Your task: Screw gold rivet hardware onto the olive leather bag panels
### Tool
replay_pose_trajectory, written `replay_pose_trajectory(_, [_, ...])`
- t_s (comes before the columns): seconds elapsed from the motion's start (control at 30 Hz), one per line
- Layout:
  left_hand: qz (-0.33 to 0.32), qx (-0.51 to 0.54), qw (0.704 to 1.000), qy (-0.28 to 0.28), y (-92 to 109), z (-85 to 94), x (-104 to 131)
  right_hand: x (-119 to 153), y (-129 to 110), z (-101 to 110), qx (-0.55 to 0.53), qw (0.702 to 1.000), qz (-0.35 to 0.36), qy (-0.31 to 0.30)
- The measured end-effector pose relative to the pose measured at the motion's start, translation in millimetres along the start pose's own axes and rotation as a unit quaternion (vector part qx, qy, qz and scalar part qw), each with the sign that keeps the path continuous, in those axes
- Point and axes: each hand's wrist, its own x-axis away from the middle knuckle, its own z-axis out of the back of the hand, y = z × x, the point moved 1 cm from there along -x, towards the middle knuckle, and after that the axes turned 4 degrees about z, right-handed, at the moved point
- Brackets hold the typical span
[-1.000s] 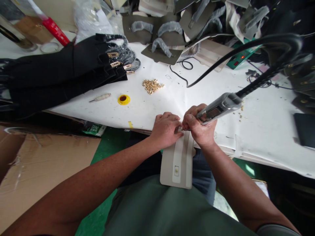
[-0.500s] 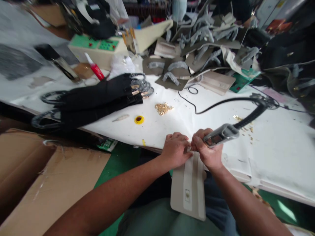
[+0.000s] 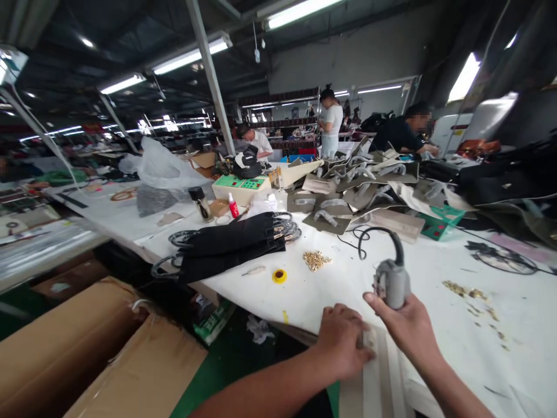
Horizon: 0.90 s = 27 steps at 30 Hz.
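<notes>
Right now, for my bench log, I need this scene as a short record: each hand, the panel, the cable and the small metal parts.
Left hand: on the beige panel, fingers curled near its far end
Right hand: holding a grey tool
Panel: runs out of frame at the bottom
Cable: black, curving up from the tool
Gold-coloured parts: one pile, others scattered farther right

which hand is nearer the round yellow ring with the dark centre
Left. The left hand is to the lower right of the yellow ring in the picture; the right hand is farther right.
</notes>
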Motion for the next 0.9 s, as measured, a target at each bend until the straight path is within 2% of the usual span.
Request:
replay_pose_trajectory(0.07, [0.012,0.001,1.000,0.010,-2.1,2.1,0.4,-15.0,11.4,8.1,0.112,0.993,0.024,-0.017])
replay_pose_trajectory(0.17, [0.031,0.002,0.999,0.035,-6.8,2.5,1.3,-34.2,52.9,14.7,0.257,0.962,0.062,-0.068])
replay_pose_trajectory(0.27, [0.031,-0.013,0.996,0.080,-10.1,-1.2,3.7,-43.9,97.6,18.6,0.339,0.934,0.058,-0.096])
replay_pose_trajectory(0.33, [0.028,-0.028,0.992,0.119,-9.7,-4.0,6.5,-39.2,112.0,23.8,0.366,0.925,0.073,-0.075])
replay_pose_trajectory(0.4, [0.029,-0.033,0.990,0.137,-7.7,-6.0,9.0,-23.5,111.1,31.2,0.364,0.925,0.105,-0.022])
replay_pose_trajectory(0.47, [0.033,-0.028,0.990,0.132,-5.6,-7.0,9.4,0.3,100.7,37.0,0.324,0.940,0.104,0.023])
replay_pose_trajectory(0.5, [0.033,-0.024,0.991,0.128,-4.9,-7.3,8.8,13.8,94.5,37.9,0.296,0.952,0.077,0.023])
replay_pose_trajectory(0.6, [0.024,-0.012,0.993,0.117,-4.6,-7.6,5.8,53.8,78.9,31.0,0.228,0.973,-0.028,-0.034])
replay_pose_trajectory(0.67, [0.014,-0.002,0.994,0.111,-5.2,-7.8,5.3,75.1,72.9,22.5,0.181,0.981,-0.063,-0.037])
replay_pose_trajectory(0.77, [0.000,0.022,0.994,0.105,-5.6,-7.6,9.3,93.1,65.3,10.1,0.016,0.996,-0.086,0.025])
replay_pose_trajectory(0.83, [-0.005,0.048,0.993,0.105,-3.5,-5.8,16.5,98.1,55.2,2.8,-0.098,0.989,-0.087,0.070])
replay_pose_trajectory(0.9, [-0.007,0.078,0.991,0.111,2.0,-1.5,28.0,101.6,38.8,-3.9,-0.141,0.981,-0.062,0.116])
